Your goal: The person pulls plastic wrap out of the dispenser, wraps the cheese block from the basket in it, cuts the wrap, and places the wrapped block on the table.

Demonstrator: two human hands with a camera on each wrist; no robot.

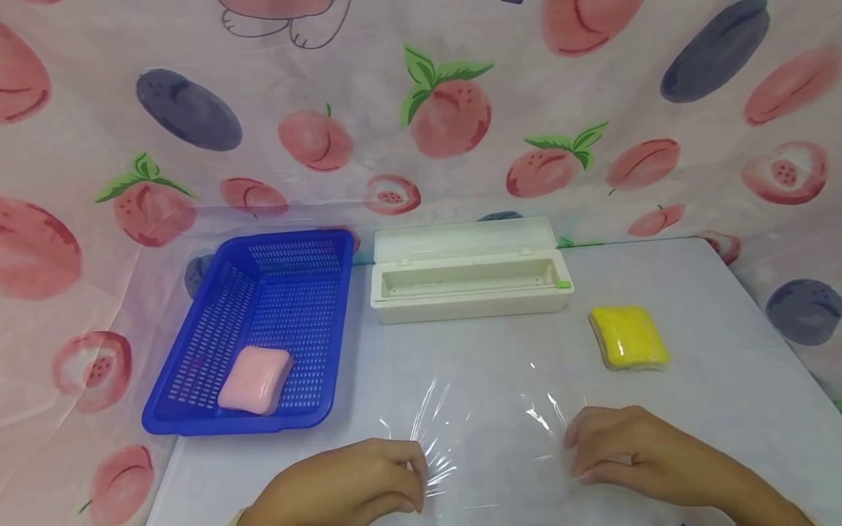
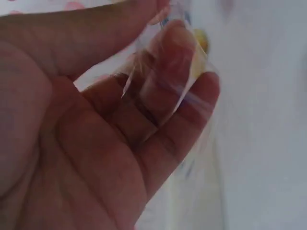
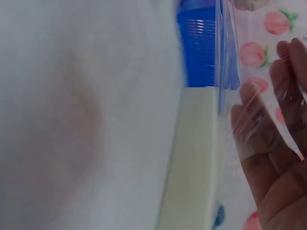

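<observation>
A sheet of clear cling film (image 1: 487, 438) stretches between the two hands, creased near each one. My left hand (image 1: 355, 482) pinches its left edge between thumb and fingers; in the left wrist view the film (image 2: 158, 91) is bunched over the fingertips. On the other side my right hand (image 1: 645, 453) grips the right edge with curled fingers, and the film lies across those fingers (image 3: 261, 129) in the right wrist view. Beyond the right hand lies a yellow sponge (image 1: 628, 336) with a shiny, film-like surface.
A blue plastic basket (image 1: 296, 307) at the left holds a glossy pink sponge-like block (image 1: 255, 380). Behind the film stands a long white dispenser box (image 1: 470, 310), its lid raised, with a small green slider (image 1: 563, 285). A peach-print cloth (image 1: 368, 88) hangs behind the white table.
</observation>
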